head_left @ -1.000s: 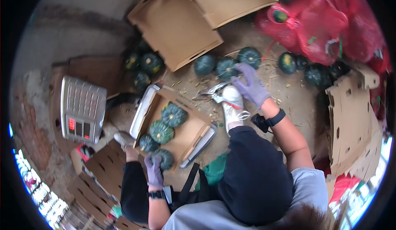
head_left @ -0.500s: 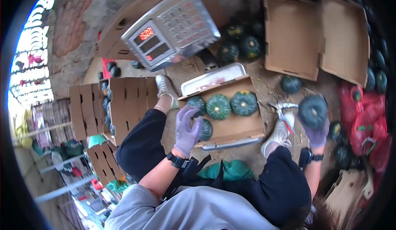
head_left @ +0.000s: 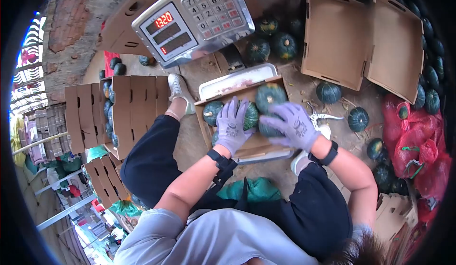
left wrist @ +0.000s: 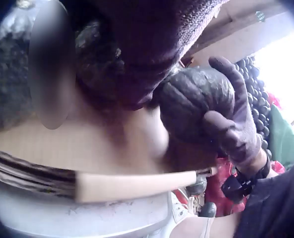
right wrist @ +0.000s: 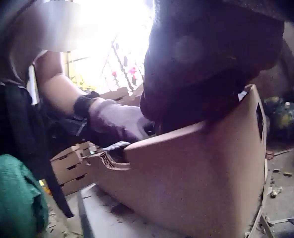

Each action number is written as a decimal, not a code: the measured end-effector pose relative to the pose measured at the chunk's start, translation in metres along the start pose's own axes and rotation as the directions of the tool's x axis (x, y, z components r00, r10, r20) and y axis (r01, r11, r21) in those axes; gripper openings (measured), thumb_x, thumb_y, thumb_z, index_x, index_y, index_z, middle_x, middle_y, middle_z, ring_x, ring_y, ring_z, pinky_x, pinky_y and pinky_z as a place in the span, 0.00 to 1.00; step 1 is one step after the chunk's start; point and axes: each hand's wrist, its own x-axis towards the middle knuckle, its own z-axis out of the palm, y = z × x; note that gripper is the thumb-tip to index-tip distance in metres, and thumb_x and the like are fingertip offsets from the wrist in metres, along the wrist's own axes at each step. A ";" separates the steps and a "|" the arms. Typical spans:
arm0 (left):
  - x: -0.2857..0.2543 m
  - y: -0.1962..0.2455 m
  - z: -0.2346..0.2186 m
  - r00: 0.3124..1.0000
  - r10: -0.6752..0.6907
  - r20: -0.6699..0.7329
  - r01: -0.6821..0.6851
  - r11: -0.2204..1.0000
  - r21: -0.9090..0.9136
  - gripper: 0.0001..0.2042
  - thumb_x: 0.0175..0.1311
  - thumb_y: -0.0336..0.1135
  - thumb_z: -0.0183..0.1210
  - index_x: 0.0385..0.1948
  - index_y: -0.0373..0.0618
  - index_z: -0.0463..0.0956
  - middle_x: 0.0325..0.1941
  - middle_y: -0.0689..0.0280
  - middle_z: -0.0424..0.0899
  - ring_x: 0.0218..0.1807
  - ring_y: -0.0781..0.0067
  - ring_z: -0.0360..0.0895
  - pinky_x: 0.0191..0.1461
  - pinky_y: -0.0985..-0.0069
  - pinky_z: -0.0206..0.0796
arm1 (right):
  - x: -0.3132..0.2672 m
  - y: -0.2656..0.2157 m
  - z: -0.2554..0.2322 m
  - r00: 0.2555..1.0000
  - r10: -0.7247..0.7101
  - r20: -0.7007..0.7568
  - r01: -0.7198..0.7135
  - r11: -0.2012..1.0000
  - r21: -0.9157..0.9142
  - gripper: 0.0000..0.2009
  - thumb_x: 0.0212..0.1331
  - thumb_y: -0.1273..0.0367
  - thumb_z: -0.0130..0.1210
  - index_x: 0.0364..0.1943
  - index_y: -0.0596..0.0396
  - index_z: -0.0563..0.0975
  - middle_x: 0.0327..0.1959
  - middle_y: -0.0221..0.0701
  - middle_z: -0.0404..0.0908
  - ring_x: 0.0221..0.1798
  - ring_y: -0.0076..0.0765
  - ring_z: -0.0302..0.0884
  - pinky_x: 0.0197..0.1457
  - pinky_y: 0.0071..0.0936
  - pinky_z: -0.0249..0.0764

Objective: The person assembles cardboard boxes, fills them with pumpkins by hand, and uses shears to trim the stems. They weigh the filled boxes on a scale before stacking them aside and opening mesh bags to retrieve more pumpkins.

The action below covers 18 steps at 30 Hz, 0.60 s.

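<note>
A cardboard box (head_left: 254,151) with several dark green pumpkins sits on the scale's platform (head_left: 237,82). My gloved right hand (head_left: 295,126) grips a pumpkin (head_left: 270,128) over the box's right part; in the left wrist view its thumb and fingers span that pumpkin (left wrist: 194,99). My gloved left hand (head_left: 231,126) cups a middle pumpkin (head_left: 251,117), thumb along its near side. Another pumpkin (head_left: 270,97) lies at the far right corner, and one (head_left: 212,113) at the left. In the right wrist view the left hand (right wrist: 119,119) reaches down behind the box wall (right wrist: 186,173).
The scale's display head (head_left: 194,20) with lit red digits stands beyond the box. Pruning shears (head_left: 323,117) lie near my foot. Loose pumpkins (head_left: 358,119) dot the floor at right, beside red mesh bags (head_left: 408,137). Unfilled box trays (head_left: 335,39) stand behind; stacked boxes (head_left: 137,115) at left.
My right hand took a pumpkin from the floor and has swung left with it to the box. The left hand has shifted from the near-left pumpkin to a middle one.
</note>
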 end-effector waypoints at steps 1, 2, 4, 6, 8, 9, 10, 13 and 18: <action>0.000 -0.002 -0.003 1.000 0.013 0.025 -0.013 1.000 -0.007 0.51 0.41 0.52 0.73 0.73 0.59 0.55 0.73 0.54 0.58 0.72 0.49 0.56 0.73 0.52 0.47 | 0.001 0.000 0.005 0.997 0.076 -0.033 -0.075 0.996 0.038 0.35 0.42 0.55 0.69 0.62 0.39 0.74 0.58 0.37 0.72 0.61 0.47 0.70 0.66 0.46 0.64; 0.001 -0.002 -0.010 0.998 0.037 0.060 -0.036 0.999 -0.018 0.49 0.41 0.47 0.73 0.72 0.62 0.56 0.74 0.55 0.57 0.73 0.48 0.56 0.74 0.52 0.47 | 0.003 0.000 0.009 0.987 0.149 -0.065 -0.144 0.987 0.076 0.35 0.43 0.55 0.69 0.61 0.40 0.74 0.58 0.36 0.72 0.61 0.47 0.69 0.67 0.46 0.63; -0.001 -0.005 -0.015 0.990 0.122 0.066 -0.122 0.992 -0.012 0.45 0.42 0.43 0.73 0.69 0.61 0.61 0.74 0.55 0.57 0.73 0.46 0.56 0.74 0.51 0.47 | -0.002 0.000 0.011 0.969 0.236 -0.070 -0.227 0.966 0.125 0.32 0.45 0.55 0.68 0.58 0.45 0.75 0.59 0.36 0.72 0.63 0.48 0.68 0.68 0.47 0.62; -0.004 -0.010 -0.020 0.979 0.193 0.059 -0.193 0.981 -0.010 0.42 0.42 0.40 0.72 0.67 0.60 0.65 0.73 0.54 0.58 0.73 0.44 0.56 0.75 0.50 0.48 | -0.008 -0.004 0.015 0.961 0.260 -0.096 -0.262 0.965 -0.007 0.30 0.46 0.56 0.67 0.57 0.46 0.75 0.58 0.36 0.72 0.63 0.49 0.68 0.68 0.47 0.61; -0.008 -0.010 -0.023 0.970 0.241 0.029 -0.240 0.970 -0.026 0.40 0.42 0.38 0.72 0.65 0.59 0.68 0.73 0.52 0.59 0.72 0.43 0.57 0.74 0.50 0.49 | -0.009 -0.009 0.008 0.943 0.231 -0.238 -0.276 0.945 -0.177 0.24 0.49 0.58 0.66 0.52 0.47 0.78 0.58 0.39 0.72 0.60 0.50 0.70 0.65 0.47 0.65; -0.012 -0.009 -0.024 0.978 0.204 -0.037 -0.206 0.974 -0.096 0.39 0.42 0.37 0.72 0.65 0.58 0.69 0.72 0.51 0.60 0.72 0.42 0.57 0.74 0.50 0.50 | -0.013 -0.009 0.006 0.921 0.270 -0.281 -0.318 0.937 -0.142 0.23 0.49 0.59 0.66 0.51 0.47 0.79 0.58 0.39 0.72 0.59 0.50 0.71 0.63 0.48 0.66; -0.017 -0.010 -0.026 0.982 0.161 -0.103 -0.176 0.971 -0.164 0.39 0.42 0.36 0.72 0.64 0.57 0.69 0.71 0.50 0.60 0.72 0.42 0.58 0.74 0.50 0.50 | -0.019 -0.008 0.004 0.894 0.306 -0.326 -0.356 0.929 -0.105 0.21 0.50 0.59 0.66 0.50 0.47 0.79 0.58 0.39 0.72 0.58 0.51 0.72 0.62 0.48 0.67; -0.037 -0.014 -0.045 0.984 0.005 -0.180 -0.063 0.946 -0.318 0.35 0.46 0.37 0.71 0.63 0.50 0.70 0.69 0.49 0.63 0.71 0.42 0.58 0.73 0.53 0.52 | -0.075 0.035 0.020 0.795 0.597 -0.109 -0.588 0.802 0.103 0.22 0.50 0.60 0.66 0.52 0.45 0.79 0.60 0.39 0.71 0.57 0.52 0.72 0.59 0.49 0.69; -0.072 -0.040 -0.060 0.980 -0.114 -0.162 0.040 0.916 -0.399 0.31 0.54 0.32 0.68 0.63 0.43 0.69 0.69 0.50 0.65 0.71 0.49 0.61 0.73 0.59 0.56 | -0.129 0.049 0.029 0.594 0.775 0.216 -0.658 0.622 -0.424 0.51 0.44 0.50 0.70 0.74 0.39 0.54 0.73 0.37 0.56 0.76 0.50 0.49 0.73 0.56 0.52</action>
